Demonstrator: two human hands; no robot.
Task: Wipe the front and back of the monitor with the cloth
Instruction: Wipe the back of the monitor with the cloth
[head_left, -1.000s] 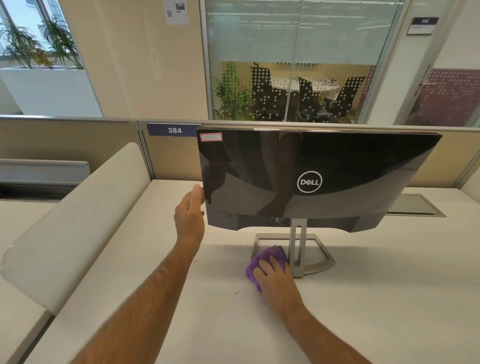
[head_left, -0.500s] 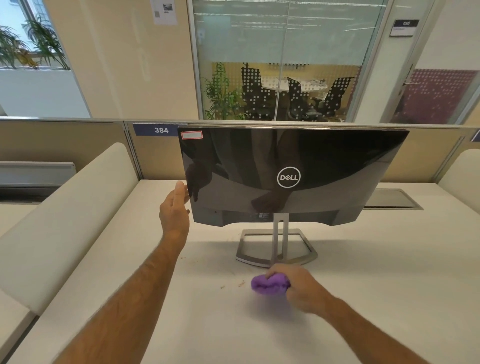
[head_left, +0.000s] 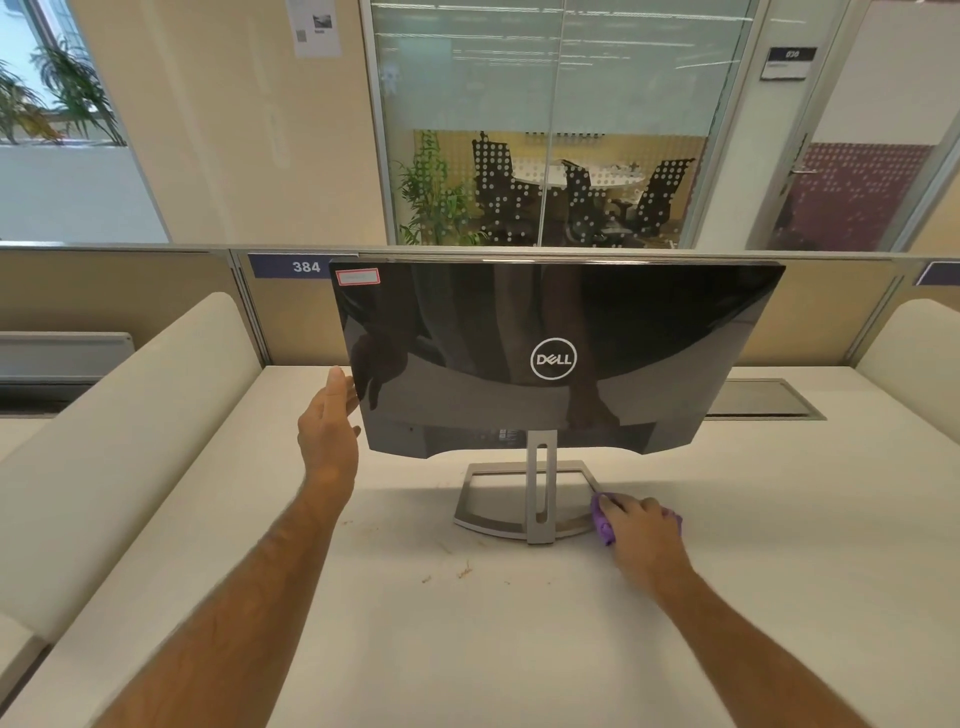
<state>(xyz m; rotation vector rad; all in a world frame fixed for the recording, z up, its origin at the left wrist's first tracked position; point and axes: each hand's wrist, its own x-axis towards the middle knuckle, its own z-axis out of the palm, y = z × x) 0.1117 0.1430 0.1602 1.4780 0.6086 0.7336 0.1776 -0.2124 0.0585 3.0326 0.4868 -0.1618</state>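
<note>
Steadying the monitor (head_left: 561, 358), which is standing on the counter (head_left: 467, 649) with its glossy back facing me, my left hand (head_left: 330, 431) is resting relaxed, fingers straight, on its left edge. My right hand (head_left: 641, 527) is clenching its grip on the purple cloth (head_left: 602, 525) down beside the stand's base (head_left: 488, 519), so I am judging the next move is lifting the cloth onto the back panel.
</note>
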